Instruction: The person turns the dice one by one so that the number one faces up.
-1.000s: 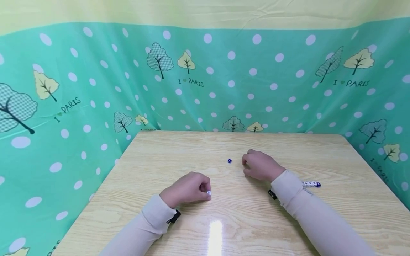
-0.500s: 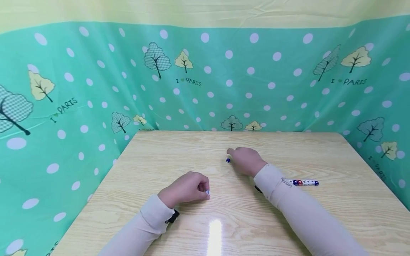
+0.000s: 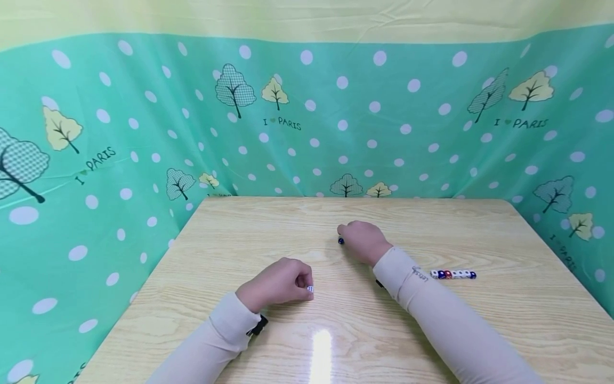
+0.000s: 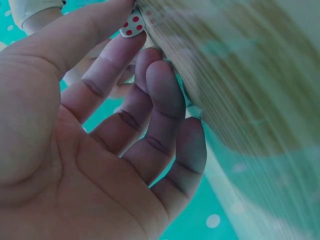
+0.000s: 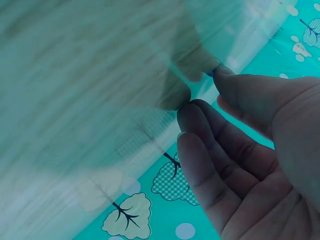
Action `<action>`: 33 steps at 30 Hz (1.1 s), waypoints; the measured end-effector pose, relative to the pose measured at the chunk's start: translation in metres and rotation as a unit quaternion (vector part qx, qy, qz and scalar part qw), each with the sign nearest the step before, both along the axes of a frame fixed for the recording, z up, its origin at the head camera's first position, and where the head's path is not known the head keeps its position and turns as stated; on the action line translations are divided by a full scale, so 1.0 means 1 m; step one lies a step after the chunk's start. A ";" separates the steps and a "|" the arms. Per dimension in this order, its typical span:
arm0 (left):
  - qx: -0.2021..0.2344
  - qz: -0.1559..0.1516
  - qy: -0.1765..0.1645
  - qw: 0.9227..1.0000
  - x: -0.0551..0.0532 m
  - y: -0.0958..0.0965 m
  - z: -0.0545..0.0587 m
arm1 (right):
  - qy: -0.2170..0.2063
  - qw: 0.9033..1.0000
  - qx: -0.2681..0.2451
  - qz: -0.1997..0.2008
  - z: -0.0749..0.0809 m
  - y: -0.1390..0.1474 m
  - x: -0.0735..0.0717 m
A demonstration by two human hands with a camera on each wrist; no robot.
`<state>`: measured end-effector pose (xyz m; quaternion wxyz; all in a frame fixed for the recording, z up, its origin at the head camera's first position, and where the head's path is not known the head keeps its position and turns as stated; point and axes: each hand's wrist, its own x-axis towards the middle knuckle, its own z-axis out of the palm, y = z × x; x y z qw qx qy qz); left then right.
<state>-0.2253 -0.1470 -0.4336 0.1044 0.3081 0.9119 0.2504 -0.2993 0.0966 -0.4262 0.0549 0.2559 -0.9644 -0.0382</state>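
Note:
In the head view my left hand rests low over the table, pinching a white die between thumb and index finger. Red pips show on that white die in the left wrist view, while the other fingers curve loosely below it. Farther back, my right hand has thumb and index finger on a dark blue die on the tabletop. From the right wrist only a sliver of the blue die shows past the thumb tip; the rest is hidden.
A straight row of touching dice, white, blue and red, lies right of the right forearm. The wood-grain table is walled by a green dotted curtain at the back and sides. A glare spot lies near the front.
My right hand has moved left to the blue die, and its index finger has bent down to it. The row of dice has come out from behind the sleeve. The left hand stays put.

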 end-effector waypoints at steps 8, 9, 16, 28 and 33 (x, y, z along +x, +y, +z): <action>-0.003 -0.002 0.007 1.000 0.000 0.000 0.000 | 0.017 0.999 0.011 0.026 -0.004 -0.008 0.000; -0.002 -0.002 0.006 1.000 0.000 0.000 0.000 | 0.020 0.999 0.011 0.027 -0.003 -0.008 0.000; -0.007 0.000 0.002 1.000 0.000 0.000 0.001 | 0.027 0.999 0.011 0.032 0.000 -0.011 0.003; -0.003 0.001 0.003 1.000 0.000 0.000 -0.001 | 0.024 0.999 0.018 0.029 -0.001 -0.010 0.004; -0.003 0.000 0.002 1.000 0.000 0.000 -0.001 | 0.018 1.000 0.008 0.024 0.000 -0.006 0.007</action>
